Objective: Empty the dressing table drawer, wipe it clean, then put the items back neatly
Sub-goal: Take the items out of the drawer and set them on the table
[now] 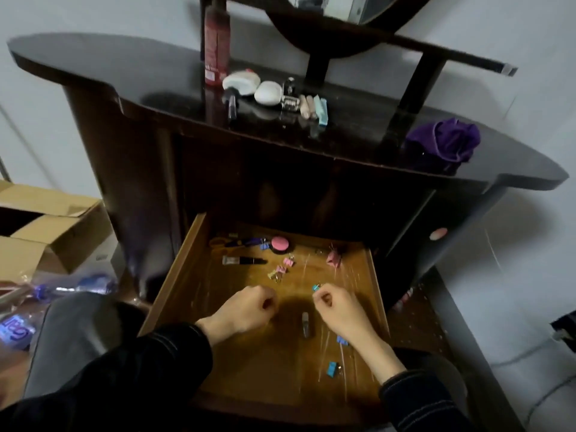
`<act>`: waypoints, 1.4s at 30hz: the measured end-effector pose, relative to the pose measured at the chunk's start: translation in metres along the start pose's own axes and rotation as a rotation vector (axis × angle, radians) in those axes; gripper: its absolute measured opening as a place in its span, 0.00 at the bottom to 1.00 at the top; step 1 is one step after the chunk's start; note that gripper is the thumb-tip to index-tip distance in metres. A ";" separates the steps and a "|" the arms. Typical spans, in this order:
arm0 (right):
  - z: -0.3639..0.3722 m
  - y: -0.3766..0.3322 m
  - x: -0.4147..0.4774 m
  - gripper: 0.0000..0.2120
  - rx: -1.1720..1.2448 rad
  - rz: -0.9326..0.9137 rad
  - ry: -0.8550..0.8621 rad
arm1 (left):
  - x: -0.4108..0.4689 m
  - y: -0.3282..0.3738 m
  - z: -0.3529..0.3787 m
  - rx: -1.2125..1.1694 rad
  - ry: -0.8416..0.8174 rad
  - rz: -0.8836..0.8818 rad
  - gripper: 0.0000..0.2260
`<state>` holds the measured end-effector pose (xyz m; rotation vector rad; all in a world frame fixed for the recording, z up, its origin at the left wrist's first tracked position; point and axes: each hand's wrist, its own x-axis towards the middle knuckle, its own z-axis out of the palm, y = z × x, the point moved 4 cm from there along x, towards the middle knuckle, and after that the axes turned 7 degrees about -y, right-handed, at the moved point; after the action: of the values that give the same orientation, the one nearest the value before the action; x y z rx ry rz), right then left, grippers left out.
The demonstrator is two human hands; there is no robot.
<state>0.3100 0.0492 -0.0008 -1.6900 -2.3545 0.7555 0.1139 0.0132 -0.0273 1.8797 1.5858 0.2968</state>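
Reaching into the open drawer (179, 269) of the dressing table, both hands are low over its wooden bottom. The left hand (246, 308) has its fingers curled toward the palm, and I cannot tell if it holds something small. The right hand (338, 311) is curled too, and its fingertips pinch a small blue clip (316, 287). Between the two hands a short dark tube (306, 325) lies on the drawer bottom. Beside the right wrist, nearer to the front, lie two more blue clips (333, 368). In the middle of the drawer are several pink clips (288, 262), and one more pink piece (333, 257) lies at the back right. A round pink compact (279, 243) sits at the back, and near it, to the left, lies a black stick with a silver end (244, 260). On the dark worktop (93, 63) above stand a red bottle (216, 42), some white cases (267, 93) just beside it, and, well apart on the right, a crumpled purple cloth (444, 140). An open cardboard box (46, 222) is on the floor at the left
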 end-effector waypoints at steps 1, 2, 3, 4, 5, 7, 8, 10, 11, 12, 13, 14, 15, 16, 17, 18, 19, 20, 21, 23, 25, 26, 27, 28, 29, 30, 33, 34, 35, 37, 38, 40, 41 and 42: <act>0.009 0.004 0.003 0.05 -0.024 0.048 -0.044 | 0.006 -0.002 0.007 -0.006 -0.058 -0.009 0.08; 0.016 0.007 0.004 0.05 -0.077 0.084 -0.082 | 0.010 -0.002 0.014 -0.008 -0.108 -0.011 0.08; 0.021 0.011 0.005 0.05 -0.137 0.115 -0.134 | 0.013 -0.002 0.019 -0.013 -0.144 -0.008 0.09; 0.027 0.014 0.005 0.05 -0.193 0.142 -0.197 | 0.015 -0.003 0.023 -0.020 -0.165 -0.004 0.08; 0.032 0.018 0.004 0.05 -0.242 0.163 -0.259 | 0.017 -0.003 0.026 -0.027 -0.175 -0.001 0.08; 0.042 0.025 0.000 0.06 -0.345 0.189 -0.361 | 0.020 -0.004 0.030 -0.037 -0.177 0.004 0.09; 0.046 0.028 -0.002 0.06 -0.392 0.196 -0.400 | 0.020 -0.004 0.032 -0.041 -0.174 0.006 0.09; 0.050 0.031 -0.007 0.05 -0.441 0.208 -0.441 | 0.020 -0.003 0.033 -0.056 -0.168 0.008 0.09; 0.050 0.031 -0.008 0.05 -0.456 0.214 -0.451 | 0.019 -0.003 0.033 -0.064 -0.167 0.008 0.09; 0.048 0.031 -0.008 0.05 -0.473 0.224 -0.465 | 0.019 -0.002 0.032 -0.071 -0.168 0.007 0.09; 0.046 0.032 -0.009 0.06 -0.482 0.241 -0.489 | 0.018 -0.002 0.031 -0.079 -0.171 0.006 0.09; 0.045 0.032 -0.010 0.09 -0.476 0.267 -0.523 | 0.018 -0.003 0.030 -0.087 -0.172 0.003 0.09; 0.044 0.033 -0.012 0.11 -0.453 0.300 -0.563 | 0.018 -0.004 0.030 -0.095 -0.173 -0.002 0.09; 0.043 0.035 -0.014 0.15 -0.417 0.336 -0.601 | 0.018 -0.005 0.029 -0.101 -0.174 -0.009 0.09; 0.044 0.036 -0.017 0.18 -0.365 0.375 -0.627 | 0.018 -0.006 0.029 -0.107 -0.174 -0.016 0.08; 0.045 0.038 -0.019 0.21 -0.299 0.418 -0.643 | 0.019 -0.007 0.028 -0.115 -0.173 -0.025 0.08; 0.046 0.039 -0.021 0.21 -0.223 0.465 -0.653 | 0.020 -0.008 0.028 -0.128 -0.172 -0.036 0.08; 0.046 0.040 -0.024 0.20 -0.158 0.500 -0.661 | 0.020 -0.009 0.029 -0.145 -0.174 -0.047 0.08; 0.047 0.039 -0.024 0.18 -0.112 0.515 -0.660 | 0.020 -0.010 0.030 -0.160 -0.183 -0.057 0.08; 0.047 0.038 -0.022 0.11 -0.061 0.481 -0.622 | 0.020 -0.010 0.032 -0.189 -0.211 -0.079 0.08; 0.046 0.033 -0.016 0.06 -0.016 0.389 -0.546 | 0.021 -0.010 0.034 -0.242 -0.236 -0.109 0.08; 0.045 0.031 -0.013 0.06 0.017 0.338 -0.508 | 0.021 -0.010 0.036 -0.290 -0.248 -0.127 0.08; 0.044 0.028 -0.011 0.07 0.055 0.291 -0.470 | 0.021 -0.010 0.036 -0.359 -0.256 -0.147 0.09; 0.043 0.024 -0.009 0.07 0.099 0.242 -0.439 | 0.020 -0.010 0.037 -0.448 -0.260 -0.171 0.09; 0.041 0.021 -0.007 0.07 0.154 0.188 -0.422 | 0.020 -0.009 0.037 -0.552 -0.256 -0.200 0.09; 0.041 0.016 -0.006 0.05 0.218 0.127 -0.424 | 0.019 -0.009 0.037 -0.665 -0.247 -0.234 0.10; 0.041 0.003 -0.005 0.03 0.390 -0.040 -0.473 | 0.014 -0.004 0.040 -1.024 -0.297 -0.349 0.13; 0.041 0.000 -0.005 0.03 0.426 -0.070 -0.478 | 0.012 -0.002 0.042 -1.130 -0.344 -0.377 0.14; 0.041 -0.001 -0.005 0.04 0.449 -0.088 -0.478 | 0.011 0.000 0.044 -1.219 -0.386 -0.394 0.14; 0.041 -0.001 -0.004 0.05 0.464 -0.086 -0.453 | 0.012 0.002 0.045 -1.319 -0.423 -0.410 0.13; 0.041 0.000 -0.003 0.04 0.470 -0.069 -0.415 | 0.013 0.001 0.045 -1.326 -0.420 -0.416 0.12; 0.036 0.006 0.000 0.04 0.433 -0.002 -0.276 | 0.014 -0.004 0.044 -1.283 -0.383 -0.434 0.12; 0.031 0.011 0.000 0.04 0.325 0.049 -0.188 | 0.014 -0.007 0.043 -1.262 -0.346 -0.449 0.12; 0.026 0.014 0.000 0.05 0.154 0.095 -0.114 | 0.015 -0.010 0.042 -1.250 -0.303 -0.465 0.11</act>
<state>0.3118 0.0445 -0.0302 -1.7466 -2.2336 1.0479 0.1329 0.0140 -0.0687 0.5491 1.1085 0.5776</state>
